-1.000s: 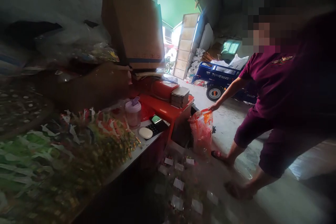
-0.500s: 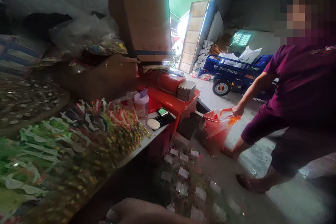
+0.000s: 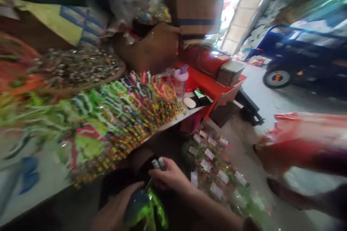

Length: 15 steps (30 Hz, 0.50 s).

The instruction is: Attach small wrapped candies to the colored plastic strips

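Observation:
At the bottom centre, my right hand [image 3: 169, 177] is closed on a thin tool [image 3: 159, 163] with light-coloured ends. Just left of it, my left hand [image 3: 118, 205] is blurred and wraps round the side of a dark and bright green bundle [image 3: 146, 207]. The tool's thin shaft reaches down to the top of the bundle. Beside both hands, rows of colourful beaded strips with green and red wrappers [image 3: 116, 115] cover the edge of the white table [image 3: 46, 187].
A lidded cup [image 3: 181, 81], a white oval case [image 3: 189, 102] and a phone [image 3: 200, 94] stand at the table's far end. Bagged items with white labels [image 3: 217, 173] lie on the floor. A person with a red bag [image 3: 306, 133] is at right, near a blue cart [image 3: 306, 57].
The view has turned left and down. Both hands and the green bundle have come into view. The person's red bag now appears larger and nearer the right edge.

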### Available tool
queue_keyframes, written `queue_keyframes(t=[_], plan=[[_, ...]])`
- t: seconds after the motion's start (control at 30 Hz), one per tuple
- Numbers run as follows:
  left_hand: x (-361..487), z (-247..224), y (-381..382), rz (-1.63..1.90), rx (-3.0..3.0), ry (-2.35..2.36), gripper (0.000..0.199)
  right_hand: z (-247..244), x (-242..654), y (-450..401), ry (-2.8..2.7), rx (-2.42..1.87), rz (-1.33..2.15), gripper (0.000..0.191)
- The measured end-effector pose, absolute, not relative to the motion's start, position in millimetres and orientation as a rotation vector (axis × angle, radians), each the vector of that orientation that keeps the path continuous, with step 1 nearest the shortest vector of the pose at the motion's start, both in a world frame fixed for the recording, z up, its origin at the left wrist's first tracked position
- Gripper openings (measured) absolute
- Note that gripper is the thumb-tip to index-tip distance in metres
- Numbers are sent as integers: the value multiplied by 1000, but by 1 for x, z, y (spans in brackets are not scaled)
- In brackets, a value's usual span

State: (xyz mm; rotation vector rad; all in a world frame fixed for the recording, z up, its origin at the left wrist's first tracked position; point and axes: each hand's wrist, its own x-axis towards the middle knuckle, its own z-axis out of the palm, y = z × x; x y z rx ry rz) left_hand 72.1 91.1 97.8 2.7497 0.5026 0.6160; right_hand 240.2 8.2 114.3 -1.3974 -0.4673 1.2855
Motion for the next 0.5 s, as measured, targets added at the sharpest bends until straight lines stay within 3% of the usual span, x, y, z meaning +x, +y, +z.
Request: queue_keyframes(t=[0.2,0.5], plan=[[76,110,73,861,2983,362,26,124,230,-3,-628,-1466,1222,28],[54,167,82,482,3279,125,32,143,247,-41,-1270,-1719,1000,21]])
